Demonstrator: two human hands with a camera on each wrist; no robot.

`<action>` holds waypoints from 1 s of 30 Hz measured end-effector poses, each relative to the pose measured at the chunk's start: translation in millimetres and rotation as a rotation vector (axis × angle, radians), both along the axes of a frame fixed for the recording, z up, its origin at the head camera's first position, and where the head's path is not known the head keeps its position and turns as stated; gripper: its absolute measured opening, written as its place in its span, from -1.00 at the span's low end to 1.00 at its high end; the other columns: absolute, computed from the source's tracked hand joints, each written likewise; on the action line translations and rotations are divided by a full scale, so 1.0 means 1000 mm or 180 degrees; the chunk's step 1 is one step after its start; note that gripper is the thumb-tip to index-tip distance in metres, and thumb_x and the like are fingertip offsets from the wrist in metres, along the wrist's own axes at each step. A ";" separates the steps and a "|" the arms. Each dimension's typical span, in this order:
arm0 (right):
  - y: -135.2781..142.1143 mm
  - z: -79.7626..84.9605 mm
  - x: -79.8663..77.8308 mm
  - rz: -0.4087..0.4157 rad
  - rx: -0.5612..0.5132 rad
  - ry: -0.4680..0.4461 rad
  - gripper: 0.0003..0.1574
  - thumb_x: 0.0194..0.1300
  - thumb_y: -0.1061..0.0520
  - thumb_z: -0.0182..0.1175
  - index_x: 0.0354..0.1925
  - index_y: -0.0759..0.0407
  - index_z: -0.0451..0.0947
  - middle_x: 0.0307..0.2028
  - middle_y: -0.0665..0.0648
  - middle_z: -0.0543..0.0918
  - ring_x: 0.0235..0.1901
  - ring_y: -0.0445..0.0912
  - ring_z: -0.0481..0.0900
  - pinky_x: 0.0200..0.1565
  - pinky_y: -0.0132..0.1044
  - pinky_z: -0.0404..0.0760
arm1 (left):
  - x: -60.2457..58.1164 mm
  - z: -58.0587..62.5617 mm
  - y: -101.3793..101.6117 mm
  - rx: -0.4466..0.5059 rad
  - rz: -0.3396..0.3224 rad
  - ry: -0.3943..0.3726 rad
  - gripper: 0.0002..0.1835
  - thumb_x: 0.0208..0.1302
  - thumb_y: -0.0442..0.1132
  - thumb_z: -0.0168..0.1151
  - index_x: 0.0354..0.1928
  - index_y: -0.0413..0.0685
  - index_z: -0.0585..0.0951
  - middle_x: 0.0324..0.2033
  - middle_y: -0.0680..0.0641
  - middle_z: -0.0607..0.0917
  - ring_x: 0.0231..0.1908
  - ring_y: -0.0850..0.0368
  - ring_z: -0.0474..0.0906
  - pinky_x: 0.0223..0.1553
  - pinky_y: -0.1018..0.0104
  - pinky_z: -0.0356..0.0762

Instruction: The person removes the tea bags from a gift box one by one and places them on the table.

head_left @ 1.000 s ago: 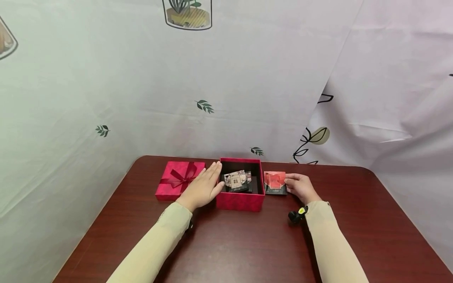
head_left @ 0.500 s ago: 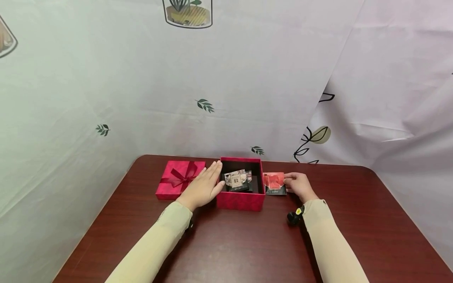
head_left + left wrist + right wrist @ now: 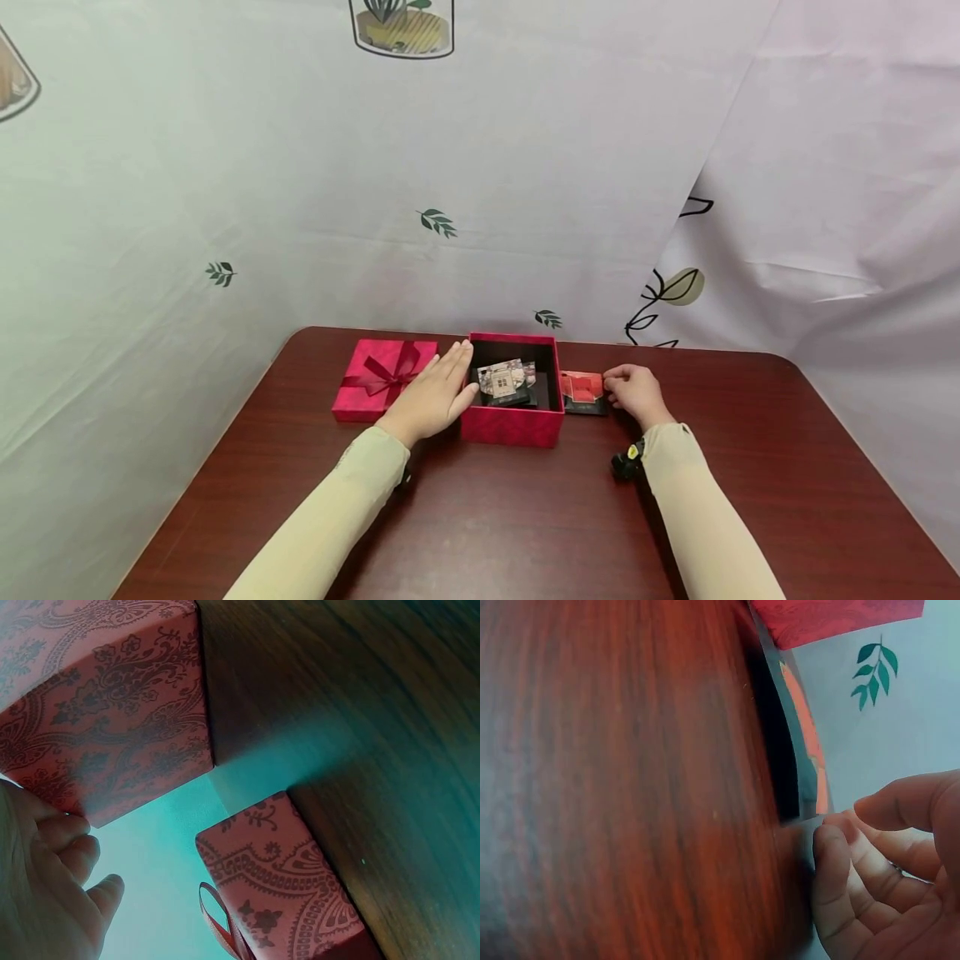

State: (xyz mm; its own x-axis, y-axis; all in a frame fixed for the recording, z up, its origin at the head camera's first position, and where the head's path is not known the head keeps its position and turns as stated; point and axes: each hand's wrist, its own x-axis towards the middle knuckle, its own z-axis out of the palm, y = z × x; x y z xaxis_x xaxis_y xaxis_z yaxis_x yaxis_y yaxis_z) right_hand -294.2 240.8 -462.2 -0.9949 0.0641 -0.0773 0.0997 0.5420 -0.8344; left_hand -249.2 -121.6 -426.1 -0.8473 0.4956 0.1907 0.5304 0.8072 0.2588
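Observation:
An open red box (image 3: 512, 427) with a patterned outer wall stands at the table's back. Inside lie flat sachets; the top one (image 3: 501, 381) has a flowery print and a pale label. My left hand (image 3: 433, 396) rests against the box's left wall with its fingers straight, and the left wrist view shows its fingertips at the box's lower edge (image 3: 142, 727). To the right of the box is a red-and-black sachet (image 3: 583, 389). My right hand (image 3: 639, 393) pinches its right edge; in the right wrist view the sachet (image 3: 807, 742) appears nearly edge-on, its corner between thumb and fingers (image 3: 832, 859).
The red lid (image 3: 371, 379) with a dark red ribbon bow lies left of the box, partly behind the left hand. A dark brown wooden table (image 3: 480, 517) carries everything. Behind it hangs a white cloth (image 3: 360, 167) printed with leaves.
The red-and-black sachet looks flatter, its far edge lower beside the box, with my right fingers still at its right side. My left hand and the box keep their places.

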 end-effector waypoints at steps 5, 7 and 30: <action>-0.002 0.005 0.003 0.0050 -0.0002 0.0068 -0.69 0.45 0.26 0.06 -0.02 0.49 0.59 -0.30 0.29 0.70 -0.46 -0.12 0.63 -0.40 -0.30 0.68 | -0.001 -0.001 0.000 -0.0044 -0.0004 0.0033 -0.27 0.58 0.05 -0.10 0.57 -0.27 0.10 0.57 -0.18 0.09 0.57 -0.07 -0.07 0.51 -0.10 -0.01; -0.004 0.007 0.004 0.0054 -0.0011 0.0084 -0.68 0.46 0.25 0.06 -0.02 0.48 0.59 -0.31 0.28 0.69 -0.45 -0.12 0.63 -0.39 -0.30 0.68 | -0.001 -0.001 -0.001 -0.0061 -0.0003 0.0046 -0.27 0.58 0.04 -0.08 0.57 -0.27 0.11 0.57 -0.17 0.10 0.57 -0.07 -0.07 0.51 -0.10 -0.01; -0.053 0.069 0.035 0.0199 -0.0401 0.0885 -0.75 0.47 0.26 0.10 -0.03 0.38 0.64 -0.25 0.37 0.69 -0.31 0.21 0.72 -0.32 -0.20 0.73 | -0.002 -0.003 -0.001 -0.0031 0.0013 0.0024 -0.27 0.58 0.05 -0.10 0.58 -0.25 0.09 0.58 -0.15 0.08 0.57 -0.03 -0.08 0.52 -0.09 -0.02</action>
State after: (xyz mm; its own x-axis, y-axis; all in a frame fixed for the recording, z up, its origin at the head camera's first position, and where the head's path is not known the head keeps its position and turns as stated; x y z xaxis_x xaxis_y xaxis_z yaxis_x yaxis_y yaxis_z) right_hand -259.3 187.5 -393.2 -0.9808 0.0094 0.1950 -0.1721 0.4305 -0.8861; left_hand -251.3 -122.3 -428.6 -0.8478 0.4941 0.1924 0.5292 0.8118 0.2469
